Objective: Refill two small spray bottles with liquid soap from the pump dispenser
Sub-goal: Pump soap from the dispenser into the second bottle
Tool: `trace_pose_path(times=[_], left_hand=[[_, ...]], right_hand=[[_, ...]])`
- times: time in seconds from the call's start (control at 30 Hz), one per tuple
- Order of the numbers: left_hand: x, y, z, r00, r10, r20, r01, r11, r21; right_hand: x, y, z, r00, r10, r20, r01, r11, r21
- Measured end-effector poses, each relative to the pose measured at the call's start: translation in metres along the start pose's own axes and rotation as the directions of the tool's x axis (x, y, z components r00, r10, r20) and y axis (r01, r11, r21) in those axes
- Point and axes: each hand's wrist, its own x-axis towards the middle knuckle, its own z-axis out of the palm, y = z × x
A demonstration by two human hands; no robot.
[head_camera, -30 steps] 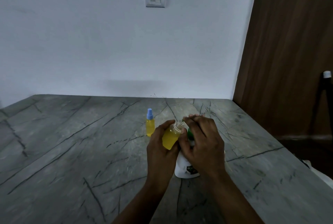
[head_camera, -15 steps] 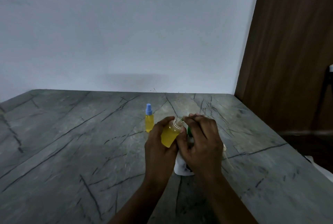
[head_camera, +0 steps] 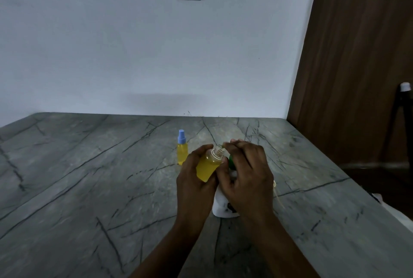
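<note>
Hardly anything is shifting: the left hand (head_camera: pixel 194 180) is keeping its grip wrapped round the uncapped spray bottle (head_camera: pixel 207 167), neck tilting up and right toward the right hand (head_camera: pixel 247 172), which is curling over the pump dispenser (head_camera: pixel 220 209) (spout mostly hidden) on the worktop (head_camera: pixel 89 177).

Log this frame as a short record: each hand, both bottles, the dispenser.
left hand: grips the uncapped bottle, tilted, neck toward the top of the pump dispenser
right hand: fingers curled over the pump dispenser's top
uncapped bottle: mostly full of yellow liquid
capped bottle: upright on the table, blue cap, apart from both hands
pump dispenser: white body, green collar, standing on the table
</note>
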Motion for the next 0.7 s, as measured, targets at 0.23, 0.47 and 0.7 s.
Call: trace_pose_path(times=[0.23,0.47,0.7], left_hand=[[0.0021,0.0021,0.0021,1.0,0.002,-0.019,-0.003,1.0,-0.026],[0.0019,0.0011,0.0019,1.0,0.024,-0.019,-0.025,0.998,-0.052],[0.0011,-0.0041,0.0012,1.0,0.024,-0.007,-0.024,0.998,-0.051]], right_hand=[[0.0058,-0.0042,-0.0027,1.0,-0.005,-0.001,0.005,1.0,0.016],[0.0044,-0.0013,-0.0008,1.0,-0.019,-0.014,0.019,1.0,-0.009],[-0.0018,0.0004,0.005,0.999,-0.025,-0.041,0.025,1.0,-0.002]])
